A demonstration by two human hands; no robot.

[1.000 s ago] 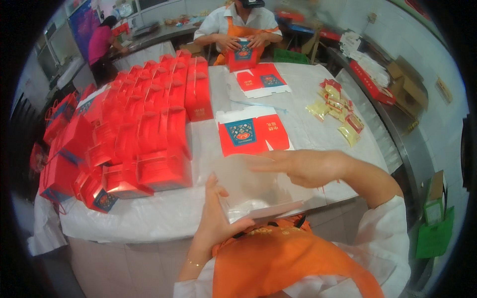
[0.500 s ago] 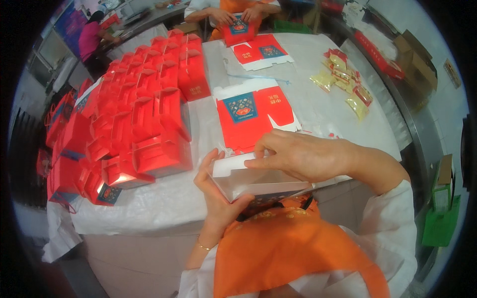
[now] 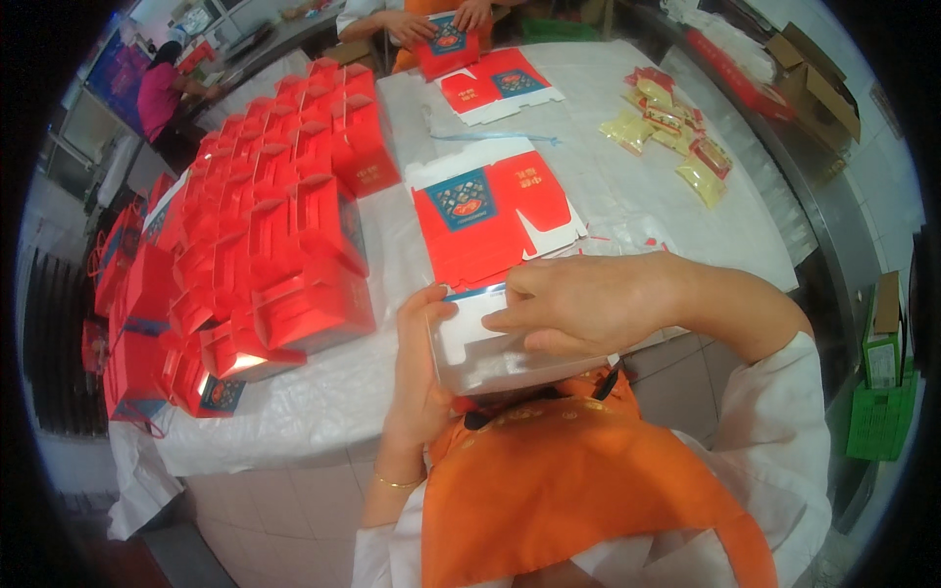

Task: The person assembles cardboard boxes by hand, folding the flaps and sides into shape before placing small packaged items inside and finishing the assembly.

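Note:
Close to my body at the table's near edge, I hold a half-folded gift box [image 3: 500, 365] with its white inside facing up. My left hand [image 3: 421, 333] grips the box's left side, thumb and fingers around the wall. Over the box's opening my right hand [image 3: 578, 304] is curled, its fingers pressing on a white flap near the far edge. Just beyond the box lies a stack of flat red box blanks [image 3: 529, 196] with a blue printed panel.
Many assembled red boxes [image 3: 309, 235] crowd the table's left side. Yellow and red snack packets [image 3: 676, 127] lie at the far right. A thin blue strip [image 3: 495, 138] lies beyond the blanks. Across the table, a co-worker's hands [image 3: 412, 27] hold another red box [image 3: 449, 49].
The box in my hands has tipped so more of its inside faces up. My right hand stays at its flap. The whole view has shifted slightly.

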